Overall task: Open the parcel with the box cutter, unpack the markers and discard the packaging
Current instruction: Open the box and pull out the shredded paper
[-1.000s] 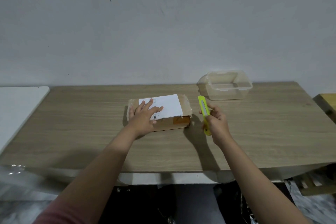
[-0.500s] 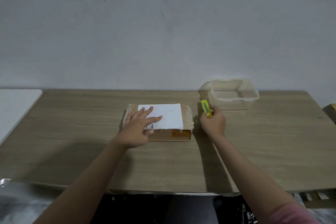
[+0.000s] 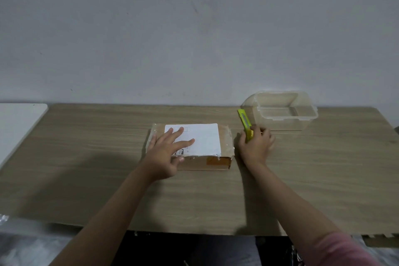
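Dim, flat indoor light, greyish overall. My left hand and arm throw a broad soft shadow leftward over the table; a narrower one runs left of my right hand. Glare whitens the label beyond my left fingers. Everything looks slightly soft. The table's edges bow with wide-angle distortion, and the bottom corners blur.

R hand w/ box cutter has moved from open table in to just beside parcel's right end; cutter now tilted up-left, more of it showing than half a sec ago.
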